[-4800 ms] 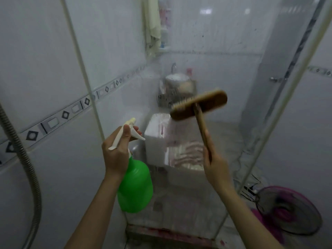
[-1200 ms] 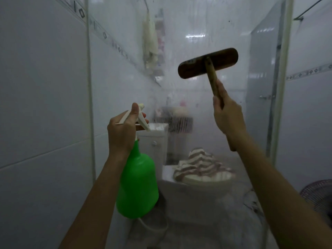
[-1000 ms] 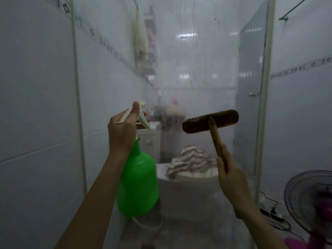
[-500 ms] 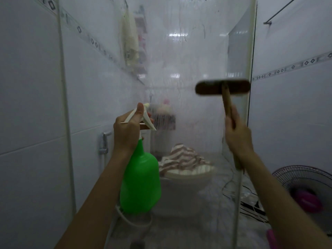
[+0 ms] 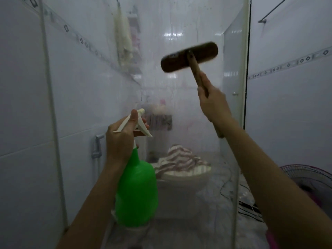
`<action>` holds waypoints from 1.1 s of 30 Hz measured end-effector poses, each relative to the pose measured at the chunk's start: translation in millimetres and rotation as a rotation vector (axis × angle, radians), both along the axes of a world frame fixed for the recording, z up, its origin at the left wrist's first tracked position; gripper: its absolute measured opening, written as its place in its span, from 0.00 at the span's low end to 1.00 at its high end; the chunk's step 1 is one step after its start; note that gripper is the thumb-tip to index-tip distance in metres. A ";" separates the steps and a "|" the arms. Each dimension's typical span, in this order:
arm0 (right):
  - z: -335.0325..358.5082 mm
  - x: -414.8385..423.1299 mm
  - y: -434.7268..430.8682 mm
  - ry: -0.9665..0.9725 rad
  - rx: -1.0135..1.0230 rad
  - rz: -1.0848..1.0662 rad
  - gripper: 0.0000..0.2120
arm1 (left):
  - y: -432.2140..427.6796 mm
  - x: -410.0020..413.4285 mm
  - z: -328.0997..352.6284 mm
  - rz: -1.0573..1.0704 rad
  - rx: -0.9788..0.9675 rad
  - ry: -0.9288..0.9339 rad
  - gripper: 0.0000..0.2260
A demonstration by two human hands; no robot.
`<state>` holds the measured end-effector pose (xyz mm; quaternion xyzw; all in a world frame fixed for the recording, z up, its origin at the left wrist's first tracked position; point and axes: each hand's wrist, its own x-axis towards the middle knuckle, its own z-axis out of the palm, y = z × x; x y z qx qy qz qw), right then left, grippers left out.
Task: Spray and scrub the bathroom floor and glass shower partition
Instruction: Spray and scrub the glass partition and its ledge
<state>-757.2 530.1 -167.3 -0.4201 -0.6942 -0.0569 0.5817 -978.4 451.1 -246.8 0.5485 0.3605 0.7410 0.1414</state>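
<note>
The glass shower partition (image 5: 179, 105) stands right in front of me, misted and streaked. My right hand (image 5: 213, 103) grips the wooden handle of a scrub brush (image 5: 189, 57), whose brown head lies against the upper part of the glass, slightly tilted. My left hand (image 5: 120, 139) holds a green spray bottle (image 5: 136, 193) by its white trigger head, thumb on top, nozzle pointing at the glass. The floor (image 5: 179, 236) shows faintly through the bottom of the pane.
Behind the glass are a toilet (image 5: 181, 187) with a striped cloth (image 5: 183, 157) on its lid and a hanging towel (image 5: 124, 38). White tiled walls close in on both sides. A pink fan (image 5: 309, 178) stands at lower right, a wall valve (image 5: 96, 150) at left.
The brush swept up and down the glass; since half a second ago it has shifted left and tilted. My left hand has held the spray bottle steady.
</note>
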 end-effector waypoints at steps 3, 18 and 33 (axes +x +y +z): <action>-64.2 -2.6 8.0 0.020 0.013 -0.033 0.25 | 0.8 -1.0 -17.2 -0.001 -0.004 -0.030 0.16; -221.9 13.6 -7.1 0.064 -0.071 -0.081 0.25 | 24.3 -2.2 -97.3 -0.036 -0.108 -0.087 0.13; -333.7 47.0 -31.6 0.232 -0.191 -0.141 0.24 | 33.3 0.0 -147.9 -0.140 -0.135 -0.121 0.17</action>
